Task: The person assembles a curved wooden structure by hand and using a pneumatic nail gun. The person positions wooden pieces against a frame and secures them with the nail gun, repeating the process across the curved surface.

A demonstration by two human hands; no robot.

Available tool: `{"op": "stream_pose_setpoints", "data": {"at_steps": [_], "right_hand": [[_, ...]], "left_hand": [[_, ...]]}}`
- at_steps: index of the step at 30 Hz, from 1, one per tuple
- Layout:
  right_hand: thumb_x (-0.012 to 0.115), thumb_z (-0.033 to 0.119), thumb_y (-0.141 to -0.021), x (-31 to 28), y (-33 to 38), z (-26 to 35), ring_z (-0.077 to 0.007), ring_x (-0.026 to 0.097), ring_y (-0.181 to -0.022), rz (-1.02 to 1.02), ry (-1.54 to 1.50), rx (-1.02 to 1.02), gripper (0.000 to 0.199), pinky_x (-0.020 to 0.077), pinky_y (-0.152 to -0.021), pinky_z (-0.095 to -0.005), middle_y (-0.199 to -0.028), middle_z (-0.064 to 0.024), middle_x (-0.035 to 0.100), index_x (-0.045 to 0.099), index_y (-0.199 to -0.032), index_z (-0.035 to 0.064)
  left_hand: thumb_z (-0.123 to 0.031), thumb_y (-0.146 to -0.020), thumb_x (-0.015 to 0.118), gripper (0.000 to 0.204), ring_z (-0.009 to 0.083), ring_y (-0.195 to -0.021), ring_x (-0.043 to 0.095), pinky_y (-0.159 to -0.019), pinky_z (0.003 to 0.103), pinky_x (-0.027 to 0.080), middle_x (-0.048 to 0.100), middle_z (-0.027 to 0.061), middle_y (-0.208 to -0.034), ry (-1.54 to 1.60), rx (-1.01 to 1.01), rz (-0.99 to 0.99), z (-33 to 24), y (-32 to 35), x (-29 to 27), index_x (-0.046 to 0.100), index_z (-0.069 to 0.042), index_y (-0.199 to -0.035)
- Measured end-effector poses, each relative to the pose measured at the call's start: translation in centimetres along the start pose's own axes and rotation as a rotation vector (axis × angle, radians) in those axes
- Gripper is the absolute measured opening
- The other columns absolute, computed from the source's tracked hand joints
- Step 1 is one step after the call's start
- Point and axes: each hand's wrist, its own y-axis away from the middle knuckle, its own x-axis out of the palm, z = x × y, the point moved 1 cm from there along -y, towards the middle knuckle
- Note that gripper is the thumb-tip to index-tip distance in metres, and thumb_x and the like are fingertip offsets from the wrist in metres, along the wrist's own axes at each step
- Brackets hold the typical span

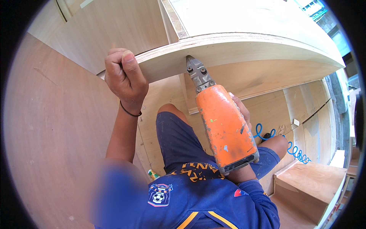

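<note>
My right hand [242, 108] is wrapped round an orange nail gun [228, 126], and the tool's body hides most of the fingers. The gun's scuffed casing points away from me, and its metal nose meets the pale face of a long plywood board [236, 51]. At the board's left end my left hand [126, 76] is closed round the edge, thumb on top. That board stands along the front of a wooden panel structure, with its layered edge facing up.
A coiled blue air hose [295, 150] trails to the right over the plywood floor [267, 110]. A large wooden panel [65, 114] rises on my left. An open plywood box [312, 181] stands at lower right. My bent knees are beneath the board.
</note>
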Motion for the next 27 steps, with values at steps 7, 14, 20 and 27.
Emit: {"op": "stream_pose_setpoints", "data": {"at_steps": [7,14,20,27], "right_hand": [[0.046,0.029,-0.099,0.5,0.0,0.3,-0.0244,0.070,-0.090,-0.070,0.028,0.021,0.041,0.0590,-0.077,-0.0356,-0.105,-0.0194,0.068,0.055,-0.125,-0.0018],[0.046,0.023,-0.100,0.0,-0.3,0.0,-0.0239,0.069,-0.093,-0.009,-0.037,0.027,0.037,0.0587,-0.080,-0.0360,-0.111,-0.0185,0.066,0.052,-0.129,0.0010],[0.047,0.022,-0.099,-0.9,0.8,-0.9,-0.0237,0.068,-0.094,-0.007,0.073,0.033,0.036,0.0580,-0.081,-0.0360,-0.112,-0.0180,0.066,0.052,-0.128,0.0009],[0.049,0.020,-0.098,-2.4,2.3,-2.4,-0.0234,0.067,-0.095,-0.005,0.150,0.083,0.034,0.0572,-0.081,-0.0359,-0.112,-0.0174,0.065,0.053,-0.126,0.0007]], "left_hand": [[-0.009,-0.101,0.040,0.016,0.0108,-0.071,0.042,-0.066,0.024,0.039,0.051,0.0072,-0.081,0.016,-0.003,0.004,-0.2,0.0,0.1,0.044,-0.003,-0.087],[-0.010,-0.101,0.041,0.017,0.0108,-0.072,0.043,-0.067,0.024,0.039,0.052,0.0069,-0.082,0.017,-0.017,0.009,-0.2,0.0,0.1,0.045,-0.003,-0.087],[-0.014,-0.101,0.046,0.016,0.0094,-0.073,0.046,-0.066,0.023,0.041,0.055,0.0061,-0.083,-0.018,-0.016,-0.038,0.7,0.3,0.1,0.050,-0.002,-0.090],[-0.018,-0.101,0.048,0.020,0.0075,-0.068,0.047,-0.063,0.023,0.041,0.057,0.0036,-0.078,-0.002,-0.153,-0.023,0.9,0.7,-0.1,0.053,-0.003,-0.088]]}}
